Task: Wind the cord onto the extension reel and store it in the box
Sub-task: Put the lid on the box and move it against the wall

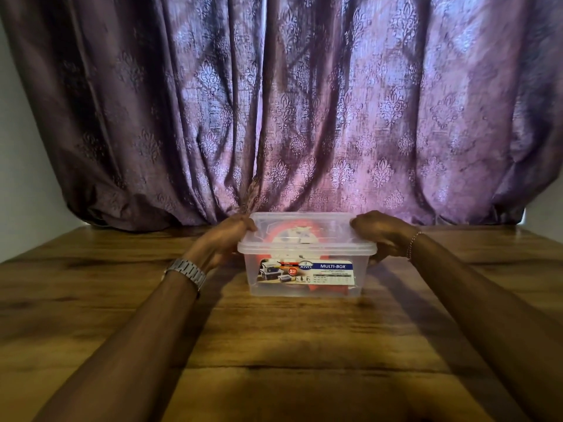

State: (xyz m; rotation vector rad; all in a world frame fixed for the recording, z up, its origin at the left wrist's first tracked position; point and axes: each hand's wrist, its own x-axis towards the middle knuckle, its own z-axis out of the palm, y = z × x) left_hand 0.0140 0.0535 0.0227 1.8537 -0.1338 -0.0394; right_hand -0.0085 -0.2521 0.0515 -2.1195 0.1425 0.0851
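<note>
Both hands, left hand (227, 239) and right hand (379, 236), grasped the lidded box (306, 287) between them, likely seating its lid over the reel (281, 234).

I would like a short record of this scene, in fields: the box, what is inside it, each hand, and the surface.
box: clear plastic box with a "MULTI-BOX" label, standing on the table
lid: clear lid lying on top of the box
contents: orange and white extension reel, seen through the lid and wall
left hand: left hand grips the left end of the lid and box
right hand: right hand grips the right end
surface: wooden table
behind: purple patterned curtain
</note>
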